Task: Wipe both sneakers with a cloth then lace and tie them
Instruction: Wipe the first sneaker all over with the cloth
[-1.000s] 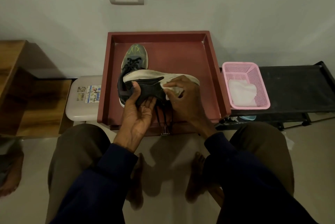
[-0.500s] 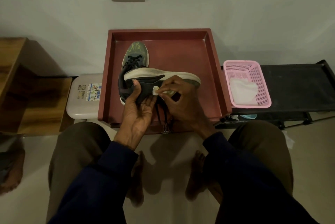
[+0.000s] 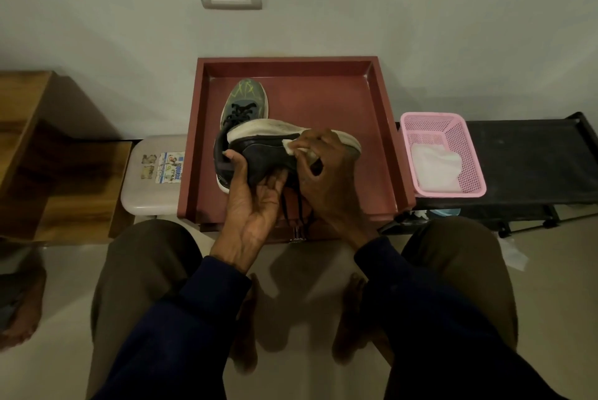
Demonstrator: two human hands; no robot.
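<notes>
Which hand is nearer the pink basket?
Right. The right hand presses a cloth on the sneaker over the tray, left of the basket. The left hand holds the sneaker's heel end, farther left.

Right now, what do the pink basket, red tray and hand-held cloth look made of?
Pink basket: moulded plastic, judging by its perforated mesh walls.
Red tray: likely painted wood or laminate, matt, with a thick square rim.
Cloth: soft white fabric or tissue, crumpled where the right hand pinches it.
</notes>
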